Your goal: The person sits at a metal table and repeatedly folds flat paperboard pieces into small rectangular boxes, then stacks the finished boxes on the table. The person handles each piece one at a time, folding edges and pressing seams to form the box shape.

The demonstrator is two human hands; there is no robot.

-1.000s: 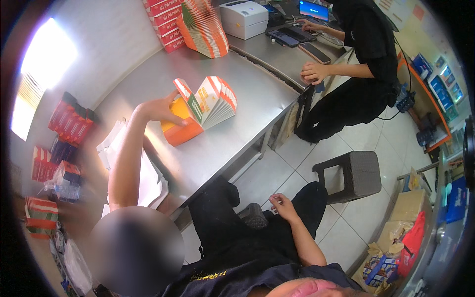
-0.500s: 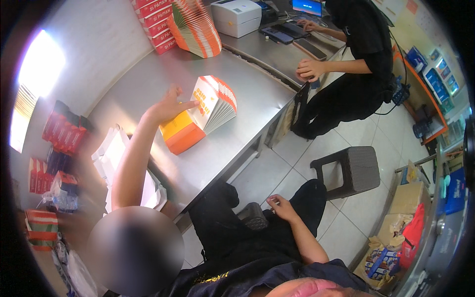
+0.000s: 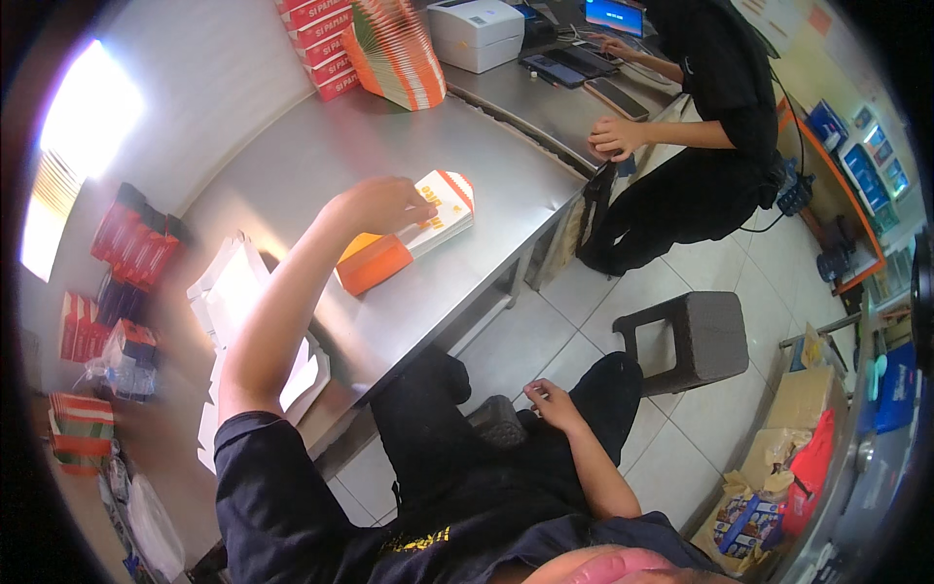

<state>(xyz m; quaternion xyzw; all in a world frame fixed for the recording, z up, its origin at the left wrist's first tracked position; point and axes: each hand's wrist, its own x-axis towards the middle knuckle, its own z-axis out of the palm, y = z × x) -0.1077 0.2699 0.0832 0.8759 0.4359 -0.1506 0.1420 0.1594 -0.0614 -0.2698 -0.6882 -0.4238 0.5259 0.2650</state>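
Observation:
A stack of printed paper packets (image 3: 449,216), white with orange zigzag ends, lies near the right edge of the metal table. My left hand (image 3: 384,206) reaches over it with fingers curled down on the packets. Beside that hand, the orange and yellow end (image 3: 376,267) of the stack shows; my wrist and forearm hide part of it. My right hand (image 3: 553,404) rests on my lap, fingers loosely bent and apart, with nothing in it. White folded card boxes (image 3: 238,287) lie by my left forearm.
At the back of the table (image 3: 292,156) stand red boxes (image 3: 326,54) and a fanned packet stack (image 3: 394,58). A white printer (image 3: 477,37) and a co-worker (image 3: 720,107) at a laptop (image 3: 613,15) are on the far right. A dark stool (image 3: 705,341) stands on the floor.
My left hand has moved right and closed down over the packets. The fanned, raised packets now lie flatter. My right hand stays on my lap.

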